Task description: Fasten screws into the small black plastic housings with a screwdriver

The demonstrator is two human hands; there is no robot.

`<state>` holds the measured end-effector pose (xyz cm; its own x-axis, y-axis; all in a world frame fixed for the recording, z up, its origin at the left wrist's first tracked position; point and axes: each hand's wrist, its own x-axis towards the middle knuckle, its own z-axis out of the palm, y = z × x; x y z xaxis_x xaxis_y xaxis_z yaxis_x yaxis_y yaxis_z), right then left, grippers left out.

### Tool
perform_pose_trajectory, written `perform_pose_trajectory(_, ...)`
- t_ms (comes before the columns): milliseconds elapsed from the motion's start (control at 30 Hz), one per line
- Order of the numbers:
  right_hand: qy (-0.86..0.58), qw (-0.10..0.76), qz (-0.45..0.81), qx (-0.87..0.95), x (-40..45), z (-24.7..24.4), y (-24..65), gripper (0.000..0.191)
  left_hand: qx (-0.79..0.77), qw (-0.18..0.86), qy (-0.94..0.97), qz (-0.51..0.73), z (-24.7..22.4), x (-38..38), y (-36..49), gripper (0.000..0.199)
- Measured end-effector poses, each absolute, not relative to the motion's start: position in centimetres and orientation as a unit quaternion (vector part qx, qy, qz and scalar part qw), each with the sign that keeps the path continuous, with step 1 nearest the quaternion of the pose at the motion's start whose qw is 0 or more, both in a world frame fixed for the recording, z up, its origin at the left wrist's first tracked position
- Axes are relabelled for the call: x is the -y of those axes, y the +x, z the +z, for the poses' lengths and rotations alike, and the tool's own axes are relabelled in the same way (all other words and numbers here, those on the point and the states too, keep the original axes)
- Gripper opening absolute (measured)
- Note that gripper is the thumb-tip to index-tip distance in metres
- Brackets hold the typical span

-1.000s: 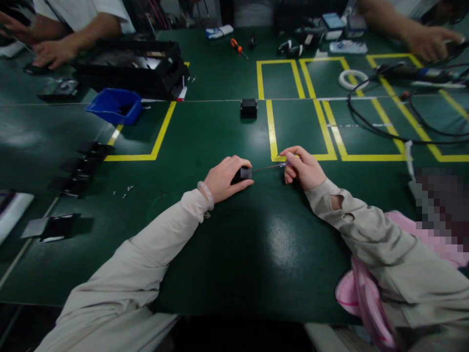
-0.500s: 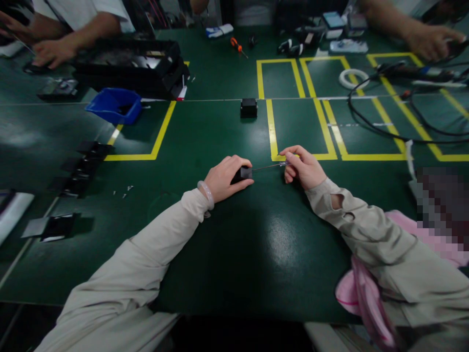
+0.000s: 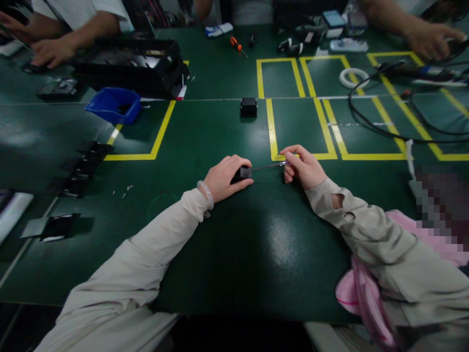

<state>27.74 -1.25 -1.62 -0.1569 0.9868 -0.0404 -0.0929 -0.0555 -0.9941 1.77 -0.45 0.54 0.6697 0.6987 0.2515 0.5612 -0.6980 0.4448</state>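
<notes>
My left hand [image 3: 227, 179] is wrapped round a small black block-shaped part [image 3: 245, 173] on the green table, thumb and fingers pressed to its sides. Between the thumb and fingers of my right hand [image 3: 302, 167] is the handle end of a screwdriver [image 3: 269, 166]. Its thin metal shaft runs left, nearly level, and the tip meets the right side of the black part. Most of the handle is hidden in my fingers. A second black block-shaped part [image 3: 248, 107] stands farther back, apart from both hands.
Left of my arm lie several tiny screws [image 3: 126, 190] and a row of black parts [image 3: 82, 168]. Behind these are a blue bin [image 3: 115, 105] and black trays [image 3: 128, 68]. Cables [image 3: 370, 122] cross the right side. A pink cloth [image 3: 362, 293] lies beside my right forearm. Co-workers' hands [image 3: 54, 51] are across the table.
Almost nothing differs. Both hands keep their places, with the screwdriver still against the black part.
</notes>
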Motion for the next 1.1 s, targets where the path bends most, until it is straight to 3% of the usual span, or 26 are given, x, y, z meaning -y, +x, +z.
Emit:
perform_pose_trajectory(400, -0.465, 0.473, 0.565, 0.491, 1.34, -1.16, 27.53, 0.020, -0.351, 0.164, 0.899, 0.203, 0.47, 0.40, 1.71, 0.034)
perform_pose_trajectory(833, -0.457, 0.472, 0.568, 0.496, 1.20, -1.62, 27.69, 0.033, -0.346, 0.161, 0.900, 0.209, 0.39, 0.40, 1.71, 0.034)
perform_pose_trajectory(1100, -0.447, 0.477, 0.570, 0.498, 1.22, -1.51, 27.71, 0.031, -0.348, 0.163, 0.900, 0.207, 0.43, 0.40, 1.73, 0.034)
